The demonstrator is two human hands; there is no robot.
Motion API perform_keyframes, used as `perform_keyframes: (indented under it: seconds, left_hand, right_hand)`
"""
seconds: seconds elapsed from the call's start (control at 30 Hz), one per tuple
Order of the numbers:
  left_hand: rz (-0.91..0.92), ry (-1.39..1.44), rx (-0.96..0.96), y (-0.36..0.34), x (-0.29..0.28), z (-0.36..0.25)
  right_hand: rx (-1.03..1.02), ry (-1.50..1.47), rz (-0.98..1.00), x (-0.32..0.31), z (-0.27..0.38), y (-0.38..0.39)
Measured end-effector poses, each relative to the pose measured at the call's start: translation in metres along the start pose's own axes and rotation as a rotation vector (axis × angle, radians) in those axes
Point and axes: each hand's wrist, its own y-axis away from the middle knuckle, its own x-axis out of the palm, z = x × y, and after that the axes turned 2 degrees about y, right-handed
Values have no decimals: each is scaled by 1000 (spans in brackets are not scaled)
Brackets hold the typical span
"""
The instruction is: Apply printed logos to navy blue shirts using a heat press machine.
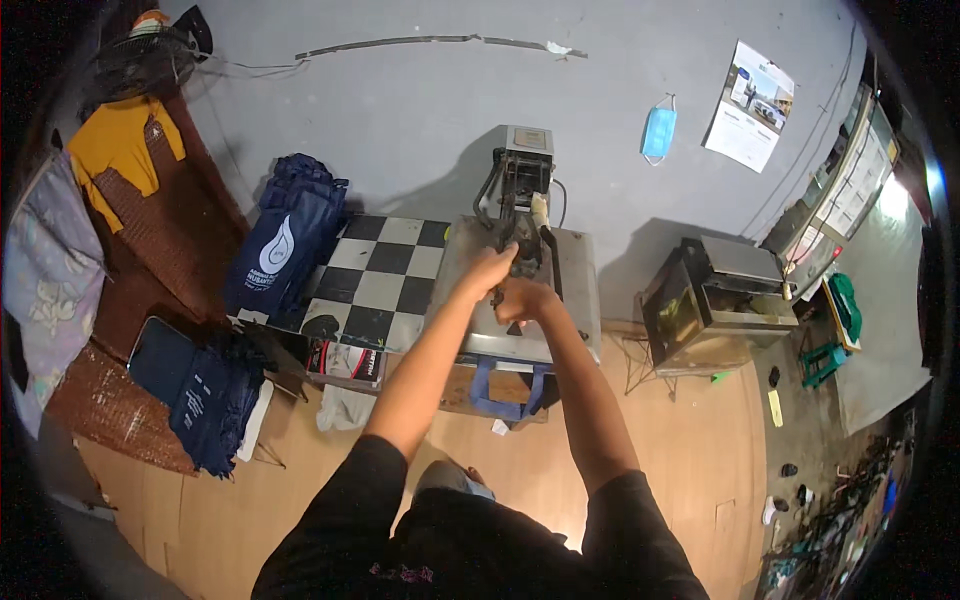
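In front of me stands a heat press [530, 140] with a grey box on top and a wide flat metal plate [577, 275]. My left hand [489, 271] is closed around the upper part of its dark lever. Just below and to the right, my right hand [524, 300] is closed in a fist on the lower end of the lever. Both forearms reach straight out over the plate. Blue cloth straps [481, 385] of a bag hang over the table's near edge under the press. Whatever lies beneath the plate is hidden.
Left of the press, navy printed bags [250, 270] are piled on a black-and-white checkered tabletop [385, 262]. More navy bags [205, 400] lie lower left, near a brown woven couch [130, 395]. A glass tank [690, 325] on a wire stand is at right. A face mask [659, 132] hangs on the wall.
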Motion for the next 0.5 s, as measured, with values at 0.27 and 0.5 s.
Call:
perform_keyframes:
  seconds: [0.27,0.5]
  left_hand:
    - [-210,-9,-97,-37,29,49]
    - [-158,-17,-163,-38,33,41]
  right_hand:
    - [-23,-135,6,-6,11,13]
    - [30,-124,69,-12,1,10]
